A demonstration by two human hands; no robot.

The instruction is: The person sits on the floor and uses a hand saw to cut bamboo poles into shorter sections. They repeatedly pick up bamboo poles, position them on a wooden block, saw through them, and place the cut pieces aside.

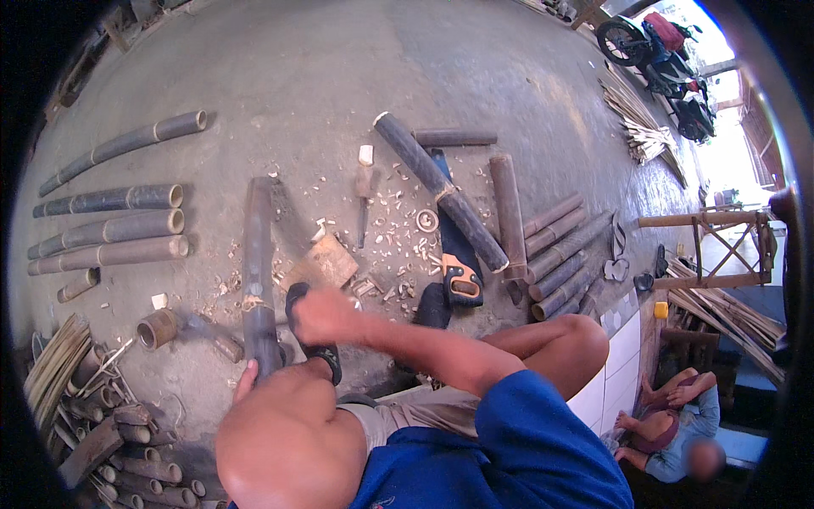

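Observation:
A long dark bamboo tube (258, 225) with a pale node ring lies in front of me, its near end beside my bent knee. My left hand (246, 382) is closed on that near end; the knee hides most of it. My right hand (326, 316) is a fist, smeared by motion, above my dark-shod foot and right of the tube; what it holds cannot be made out. Just beyond it sits a pale wooden block (326, 261). Farther off lies a chisel (364, 191) with a wooden handle. A handsaw (464, 282) with an orange and black handle lies partly under another bamboo tube (441, 188).
Several bamboo tubes (110, 227) lie at the left, and more (568, 246) at the right. Cut bamboo and sticks (140, 462) are heaped at the lower left. Pale chips (394, 242) litter the concrete floor. Another person (682, 416) sits at the lower right. Motorbikes (661, 59) stand far right.

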